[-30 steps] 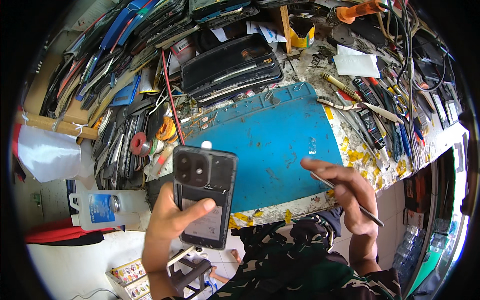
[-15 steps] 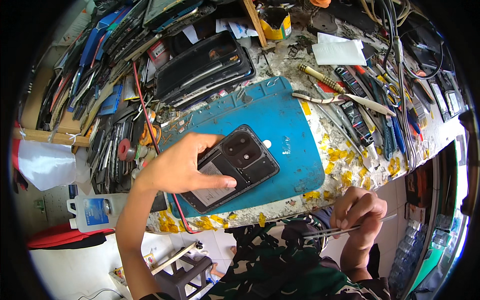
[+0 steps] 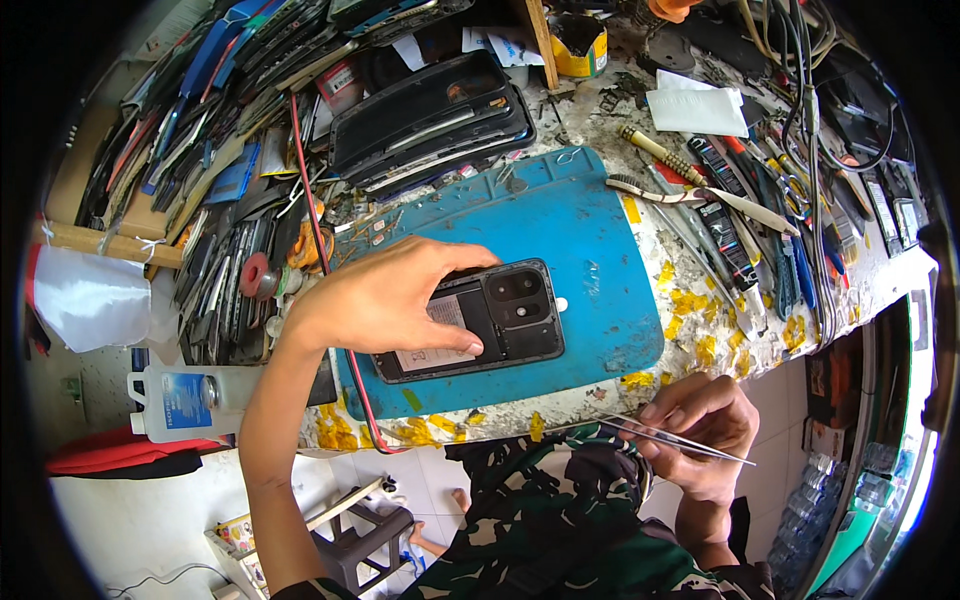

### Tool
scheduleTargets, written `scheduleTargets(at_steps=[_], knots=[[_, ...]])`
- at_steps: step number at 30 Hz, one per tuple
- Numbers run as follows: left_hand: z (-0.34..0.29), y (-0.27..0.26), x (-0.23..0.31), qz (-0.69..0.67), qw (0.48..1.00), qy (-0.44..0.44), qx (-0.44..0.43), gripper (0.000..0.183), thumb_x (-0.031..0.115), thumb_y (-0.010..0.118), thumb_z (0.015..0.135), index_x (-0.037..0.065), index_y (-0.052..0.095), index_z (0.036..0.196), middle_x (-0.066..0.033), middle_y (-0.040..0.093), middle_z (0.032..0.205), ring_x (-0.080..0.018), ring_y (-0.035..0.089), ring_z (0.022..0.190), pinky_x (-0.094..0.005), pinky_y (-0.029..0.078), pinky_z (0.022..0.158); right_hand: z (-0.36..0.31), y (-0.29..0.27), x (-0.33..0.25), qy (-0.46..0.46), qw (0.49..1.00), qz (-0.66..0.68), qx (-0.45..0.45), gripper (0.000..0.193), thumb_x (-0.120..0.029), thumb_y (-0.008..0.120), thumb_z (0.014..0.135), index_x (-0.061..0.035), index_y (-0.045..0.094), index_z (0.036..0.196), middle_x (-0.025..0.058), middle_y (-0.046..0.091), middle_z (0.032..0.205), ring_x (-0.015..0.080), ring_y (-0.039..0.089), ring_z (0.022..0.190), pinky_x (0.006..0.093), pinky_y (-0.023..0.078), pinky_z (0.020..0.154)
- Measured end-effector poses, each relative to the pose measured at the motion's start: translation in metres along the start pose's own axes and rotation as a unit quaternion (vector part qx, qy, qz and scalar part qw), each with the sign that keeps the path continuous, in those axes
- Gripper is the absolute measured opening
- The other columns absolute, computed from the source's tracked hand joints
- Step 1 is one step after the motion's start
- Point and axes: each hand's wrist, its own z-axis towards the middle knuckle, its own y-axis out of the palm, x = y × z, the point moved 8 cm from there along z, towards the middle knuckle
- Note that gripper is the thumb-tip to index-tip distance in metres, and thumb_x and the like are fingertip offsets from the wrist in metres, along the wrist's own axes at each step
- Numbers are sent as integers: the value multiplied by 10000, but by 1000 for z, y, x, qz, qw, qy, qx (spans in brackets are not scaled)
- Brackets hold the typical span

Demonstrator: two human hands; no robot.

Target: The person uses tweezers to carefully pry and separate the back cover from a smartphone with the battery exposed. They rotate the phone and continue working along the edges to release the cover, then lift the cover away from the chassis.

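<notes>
A phone (image 3: 505,335) with its back cover off lies on the blue work mat (image 3: 610,320), its pale battery label and dark camera block showing. My left hand (image 3: 400,295) grips it across the battery end, thumb along the near side and fingers over the far edge. Off the table's front edge, over my lap, my right hand (image 3: 705,430) holds a pair of metal tweezers (image 3: 690,443) between thumb and fingers. The tweezers' slim ends point left, well apart from the phone.
Black phone housings (image 3: 430,120) are stacked behind the mat. A red-and-black cable (image 3: 312,210) runs down its left side. A toothbrush (image 3: 745,210) and several hand tools lie at the right. A white plastic jug (image 3: 215,400) stands at the left, near a solder spool (image 3: 262,278).
The phone has turned clockwise under my left hand and now lies more level across the mat. My right hand has rotated the tweezers, whose ends now tilt up to the left.
</notes>
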Motion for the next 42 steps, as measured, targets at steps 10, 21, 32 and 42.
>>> scheduleTargets(at_steps=[10, 21, 32, 42], knots=[[-29, 21, 11, 126, 963, 67, 230, 762, 210, 848, 815, 50, 502, 1475, -184, 596, 1285, -364, 583, 1175, -437, 473, 1010, 2, 12, 8, 7, 996, -81, -39, 280, 118, 821, 764, 8, 637, 944, 238, 728, 979, 293, 745, 978, 395, 621, 852], [-55, 41, 31, 242, 916, 126, 293, 859, 368, 833, 757, 49, 491, 1478, -188, 550, 1451, -381, 548, 1311, -557, 412, 1122, -5, 28, 13, -25, 981, -183, -62, 240, -40, 867, 799, -13, 653, 905, 203, 755, 911, 271, 769, 894, 366, 623, 780], [-122, 101, 49, 255, 838, 260, 407, 130, 120, 769, 768, 60, 758, 883, -1, 689, 867, -142, 636, 801, -363, 448, 734, -13, 72, 9, -161, 931, -209, -251, 375, -336, 872, 805, -23, 681, 886, 221, 748, 837, 274, 756, 687, 323, 603, 533], [-135, 93, 15, 122, 907, 253, 314, 158, 158, 818, 785, 71, 766, 905, 20, 731, 919, -119, 590, 759, -303, 439, 690, 40, 37, -37, -206, 962, -173, -54, 433, -404, 715, 941, 12, 595, 966, 159, 652, 752, 207, 669, 601, 289, 568, 511]])
